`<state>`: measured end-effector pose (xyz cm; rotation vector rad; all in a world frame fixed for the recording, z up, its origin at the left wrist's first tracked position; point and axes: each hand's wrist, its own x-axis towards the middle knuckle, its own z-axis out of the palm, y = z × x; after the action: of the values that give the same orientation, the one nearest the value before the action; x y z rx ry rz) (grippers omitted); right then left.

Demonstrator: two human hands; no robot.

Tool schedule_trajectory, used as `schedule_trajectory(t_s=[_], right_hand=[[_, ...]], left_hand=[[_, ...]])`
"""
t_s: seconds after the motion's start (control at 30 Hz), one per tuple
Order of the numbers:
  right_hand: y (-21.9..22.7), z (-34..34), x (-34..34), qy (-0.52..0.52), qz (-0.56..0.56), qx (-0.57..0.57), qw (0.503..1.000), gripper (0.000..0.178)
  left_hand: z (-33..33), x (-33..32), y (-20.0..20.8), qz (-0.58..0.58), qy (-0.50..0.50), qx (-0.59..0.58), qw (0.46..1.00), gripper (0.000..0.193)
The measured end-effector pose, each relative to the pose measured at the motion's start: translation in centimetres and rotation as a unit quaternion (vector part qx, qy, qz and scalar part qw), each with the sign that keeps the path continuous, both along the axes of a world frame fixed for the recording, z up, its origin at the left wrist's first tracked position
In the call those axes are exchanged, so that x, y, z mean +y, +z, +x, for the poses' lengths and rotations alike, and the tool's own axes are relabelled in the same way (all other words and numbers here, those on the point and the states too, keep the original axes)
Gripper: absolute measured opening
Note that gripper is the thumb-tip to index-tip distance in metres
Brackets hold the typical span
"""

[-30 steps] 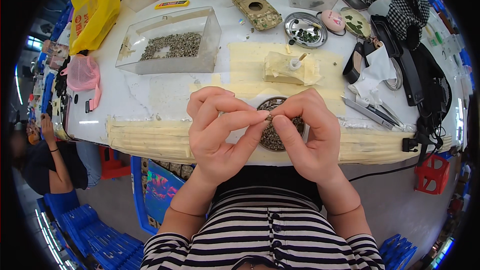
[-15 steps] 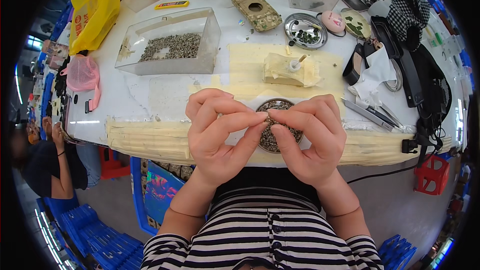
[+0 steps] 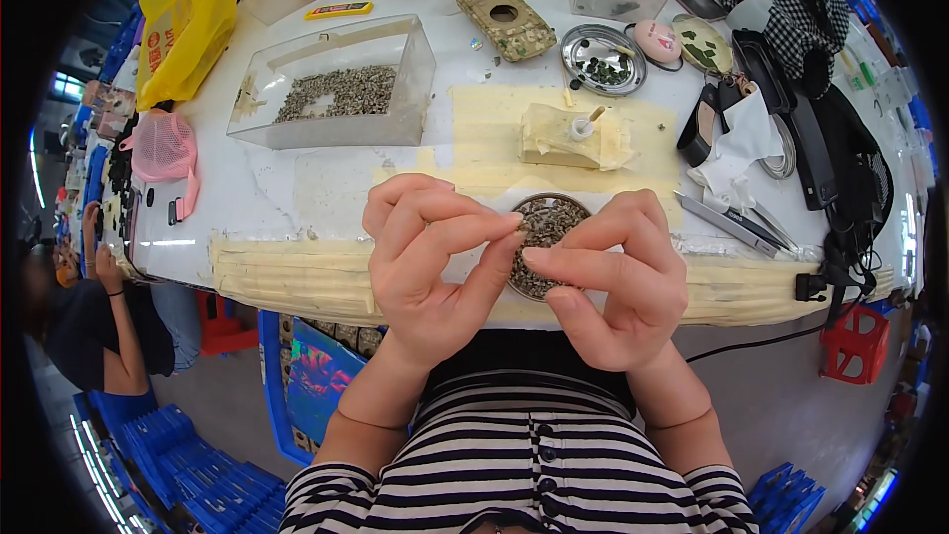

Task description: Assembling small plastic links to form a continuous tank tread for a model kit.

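A round metal dish (image 3: 554, 215) full of tiny grey-brown parts stands at the table's near edge, partly covered by my fingers. Above its left side, the thumb and index finger of my left hand (image 3: 432, 265) are pinched together. Whatever is between those fingertips is too small to name. My right hand (image 3: 633, 282) hovers over the right side of the dish, thumb and index finger apart, with nothing visible between them. Just beyond the dish is a tape-covered block (image 3: 554, 143) holding a small white cup (image 3: 583, 129) with a stick in it.
A clear box (image 3: 395, 119) of similar tiny parts stands to the left. Farther back are a camouflage-patterned model hull (image 3: 506, 22) and a steel tray (image 3: 615, 87) with dark green pieces. Tweezers (image 3: 727, 222) lie at right. A co-worker (image 3: 99, 326) sits at far left.
My right thumb and index finger have parted and drawn back from my left fingertips, uncovering more of the dish. My left hand stays pinched, almost in place.
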<state>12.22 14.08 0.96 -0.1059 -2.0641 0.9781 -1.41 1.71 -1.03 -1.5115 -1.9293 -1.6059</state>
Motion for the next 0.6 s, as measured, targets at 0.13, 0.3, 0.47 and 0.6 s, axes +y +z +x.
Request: schedule_trajectory(t_s=[0.13, 0.3, 0.47, 0.6], right_hand=[[-0.64, -0.38, -0.40, -0.054, 0.012, -0.005, 0.998, 0.025], [-0.81, -0.82, -0.36, -0.024, -0.043, -0.027, 0.998, 0.019], [-0.85, -0.81, -0.09, 0.005, -0.077, -0.017, 0.997, 0.019], [-0.50, -0.37, -0.08, 0.003, -0.042, 0.005, 0.999, 0.022]], left_hand=[[0.01, 0.09, 0.00, 0.012, -0.016, -0.009, 1.000, 0.026], [-0.20, -0.09, -0.01, 0.011, -0.048, -0.011, 0.999, 0.026], [-0.05, -0.13, 0.09, 0.013, -0.043, -0.003, 0.999, 0.027], [0.03, 0.00, -0.07, 0.009, -0.018, -0.002, 1.000, 0.027]])
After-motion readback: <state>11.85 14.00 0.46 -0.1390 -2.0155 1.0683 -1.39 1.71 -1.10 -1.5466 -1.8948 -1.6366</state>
